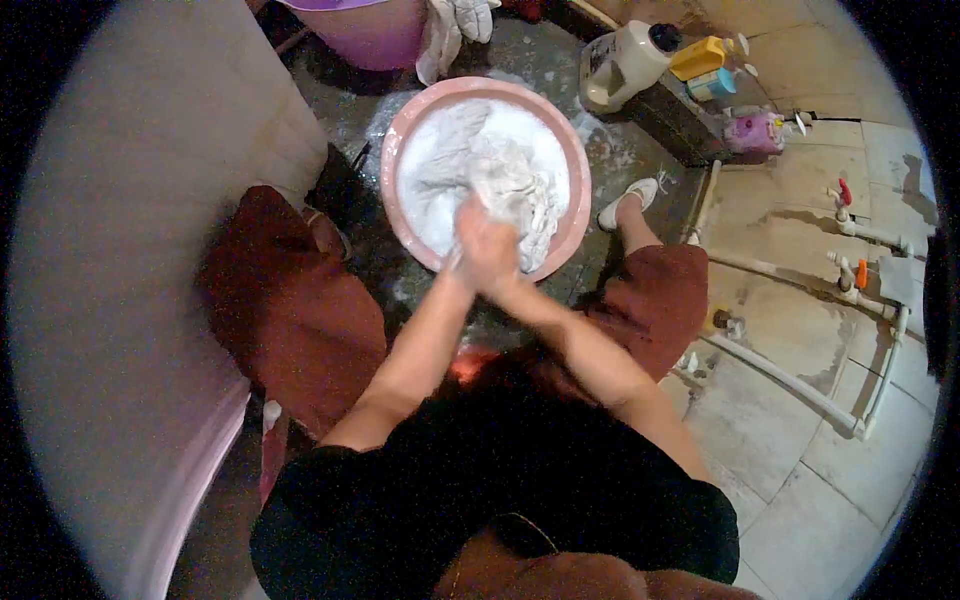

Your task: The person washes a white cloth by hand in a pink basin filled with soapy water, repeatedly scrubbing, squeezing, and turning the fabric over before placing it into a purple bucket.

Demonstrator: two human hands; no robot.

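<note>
Both hands [487, 255] on white cloth [512, 180] in basin [480, 85]

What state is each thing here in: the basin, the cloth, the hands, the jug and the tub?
Basin: on the floor, full of white suds.
Cloth: wet, bunched up in the basin.
Left hand: closed on the cloth.
Right hand: closed on the cloth, pressed against the left.
Jug: standing, cap on.
Purple tub: pale rag hanging over its rim.
</note>
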